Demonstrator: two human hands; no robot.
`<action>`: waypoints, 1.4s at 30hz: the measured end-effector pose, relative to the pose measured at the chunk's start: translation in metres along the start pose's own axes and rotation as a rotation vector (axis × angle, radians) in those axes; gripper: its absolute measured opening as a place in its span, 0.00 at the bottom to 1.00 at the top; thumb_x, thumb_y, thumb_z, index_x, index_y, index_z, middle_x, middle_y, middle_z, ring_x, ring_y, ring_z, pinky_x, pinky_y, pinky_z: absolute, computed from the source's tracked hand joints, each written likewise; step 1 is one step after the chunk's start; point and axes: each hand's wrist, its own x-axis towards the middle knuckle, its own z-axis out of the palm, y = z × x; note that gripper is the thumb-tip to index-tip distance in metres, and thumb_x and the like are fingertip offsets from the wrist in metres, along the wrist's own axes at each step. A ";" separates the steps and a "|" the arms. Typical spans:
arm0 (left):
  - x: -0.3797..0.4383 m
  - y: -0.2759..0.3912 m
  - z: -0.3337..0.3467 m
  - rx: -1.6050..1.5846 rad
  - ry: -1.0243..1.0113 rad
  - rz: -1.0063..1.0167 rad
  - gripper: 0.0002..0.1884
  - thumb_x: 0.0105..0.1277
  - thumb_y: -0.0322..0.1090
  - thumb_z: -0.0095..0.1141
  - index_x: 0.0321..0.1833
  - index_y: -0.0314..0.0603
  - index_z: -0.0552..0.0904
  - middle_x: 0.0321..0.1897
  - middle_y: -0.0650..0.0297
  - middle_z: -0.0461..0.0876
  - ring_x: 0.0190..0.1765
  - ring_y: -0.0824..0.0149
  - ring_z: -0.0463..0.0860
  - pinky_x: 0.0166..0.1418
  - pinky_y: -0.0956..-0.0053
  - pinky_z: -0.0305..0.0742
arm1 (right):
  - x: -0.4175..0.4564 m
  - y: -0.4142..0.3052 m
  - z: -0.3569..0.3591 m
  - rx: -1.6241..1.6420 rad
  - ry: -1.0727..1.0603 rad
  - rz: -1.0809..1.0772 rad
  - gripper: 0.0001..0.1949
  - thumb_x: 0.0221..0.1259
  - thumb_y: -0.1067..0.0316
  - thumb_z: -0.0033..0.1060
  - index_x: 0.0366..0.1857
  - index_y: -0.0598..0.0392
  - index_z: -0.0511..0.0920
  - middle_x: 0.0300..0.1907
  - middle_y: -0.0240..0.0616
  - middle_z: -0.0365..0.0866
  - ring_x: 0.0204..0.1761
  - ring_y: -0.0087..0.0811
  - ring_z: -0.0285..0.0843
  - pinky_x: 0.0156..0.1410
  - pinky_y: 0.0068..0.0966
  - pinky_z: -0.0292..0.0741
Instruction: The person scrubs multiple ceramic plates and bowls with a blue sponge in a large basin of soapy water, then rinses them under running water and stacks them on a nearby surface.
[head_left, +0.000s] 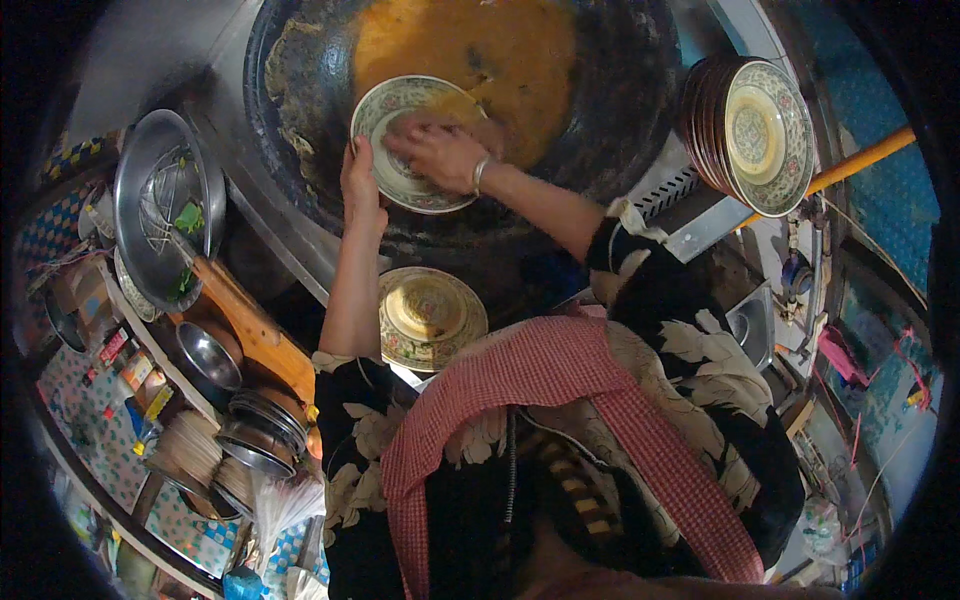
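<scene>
Over a large dark wok (300, 97) holding murky orange-brown liquid (480, 45), my left hand (361, 180) grips the left rim of a patterned ceramic plate (382, 112), tilted above the liquid. My right hand (442, 154), wearing a bracelet, lies on the plate's inner face, blurred by motion; whether it holds something is hidden. Below, near the apron, sits another patterned plate (435, 315) with yellowish liquid on it. At the right stands a leaning stack of similar plates (769, 139).
To the left are a steel basin (135, 225) with green leaves and a wire tool with a wooden handle (240, 307), a small metal bowl (210, 356) and stacked metal bowls (262, 442). A wooden pole (862, 159) extends past the plate stack, right.
</scene>
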 end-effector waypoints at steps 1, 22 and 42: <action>-0.001 0.004 0.001 -0.001 0.007 -0.032 0.25 0.78 0.51 0.47 0.70 0.43 0.69 0.58 0.59 0.77 0.57 0.64 0.80 0.55 0.68 0.79 | 0.002 0.015 -0.002 -0.094 0.062 -0.038 0.30 0.69 0.55 0.52 0.76 0.33 0.59 0.69 0.35 0.67 0.71 0.41 0.64 0.70 0.51 0.66; -0.005 0.030 0.012 0.220 -0.045 0.362 0.28 0.77 0.46 0.50 0.73 0.37 0.68 0.65 0.58 0.74 0.66 0.65 0.72 0.70 0.71 0.64 | 0.038 0.071 -0.045 0.260 0.278 0.447 0.23 0.56 0.71 0.64 0.58 0.52 0.73 0.51 0.49 0.81 0.51 0.54 0.81 0.56 0.40 0.79; 0.013 0.027 0.010 0.404 -0.023 0.403 0.27 0.77 0.47 0.49 0.71 0.38 0.70 0.61 0.59 0.76 0.60 0.67 0.76 0.64 0.73 0.68 | 0.003 0.064 0.026 -0.033 0.380 0.021 0.18 0.52 0.70 0.64 0.49 0.43 0.83 0.50 0.35 0.82 0.51 0.43 0.80 0.57 0.36 0.78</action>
